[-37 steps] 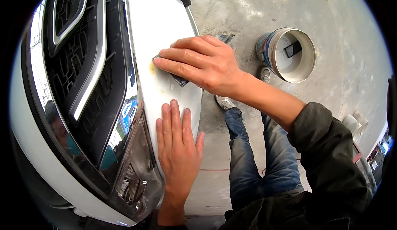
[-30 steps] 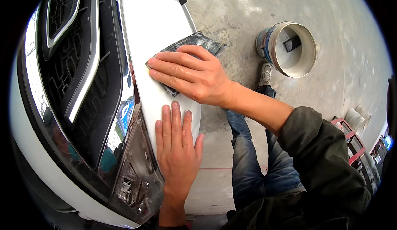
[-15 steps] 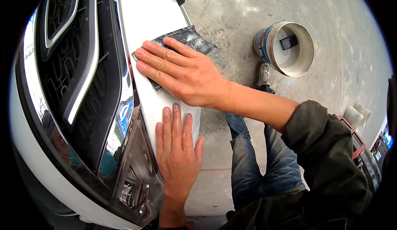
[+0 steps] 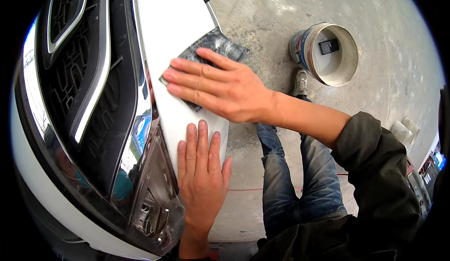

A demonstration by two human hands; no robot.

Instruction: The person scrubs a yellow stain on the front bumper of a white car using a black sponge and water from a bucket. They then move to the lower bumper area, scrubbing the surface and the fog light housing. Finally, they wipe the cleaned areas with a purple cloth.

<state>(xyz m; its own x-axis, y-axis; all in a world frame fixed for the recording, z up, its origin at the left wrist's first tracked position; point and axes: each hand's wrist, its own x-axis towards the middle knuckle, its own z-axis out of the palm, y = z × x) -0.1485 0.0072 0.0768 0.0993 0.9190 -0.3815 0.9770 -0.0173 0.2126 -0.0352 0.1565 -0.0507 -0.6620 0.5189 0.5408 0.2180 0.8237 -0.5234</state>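
Under my right hand is a dark sheet of sandpaper, pressed against the white car body panel. The sheet's grey, scuffed far part sticks out past my index finger and over the panel's right edge, and a corner shows at my fingertips. My fingers lie long across the sheet and keep hold of it. My left hand rests flat and open on the same panel, nearer to me, with fingers slightly apart and nothing in them. Left of it is the headlight.
The black grille with chrome trim fills the left side. On the concrete floor stands a bucket with cloudy liquid and a dark block in it. My shoe is beside it. Pale containers stand at far right.
My right hand has slid to the right and slightly toward me, and the sandpaper has moved along with it. My left hand stays nearly in place.
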